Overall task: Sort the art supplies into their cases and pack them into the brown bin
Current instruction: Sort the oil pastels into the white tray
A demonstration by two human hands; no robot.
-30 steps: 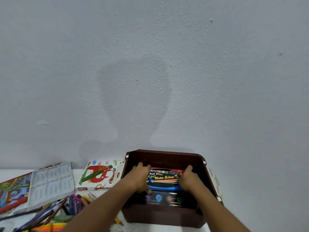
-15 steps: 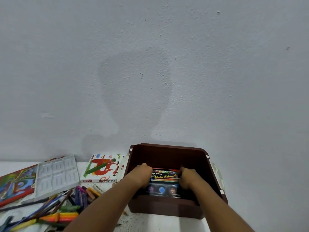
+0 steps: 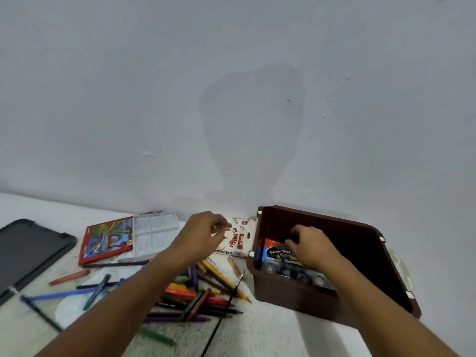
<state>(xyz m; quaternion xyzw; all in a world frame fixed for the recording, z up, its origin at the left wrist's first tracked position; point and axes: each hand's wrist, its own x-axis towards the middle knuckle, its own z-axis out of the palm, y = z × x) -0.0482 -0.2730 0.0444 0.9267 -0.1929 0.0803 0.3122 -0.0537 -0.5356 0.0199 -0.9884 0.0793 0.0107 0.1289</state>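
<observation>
My right hand [image 3: 309,247] rests on the watercolour case [image 3: 277,256] inside the brown bin [image 3: 291,295] at four o'clock. My left hand [image 3: 203,233], fingers loosely curled and empty, hovers over the oil pastels box [image 3: 238,242] at six o'clock; I should grip its long edges squarely.

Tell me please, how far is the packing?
Done: the watercolour case lies in the brown bin. In hand: the right hand rests on that case; the left hand reaches over the oil pastels box. Left: loose pens and crayons lie unsorted.
</observation>
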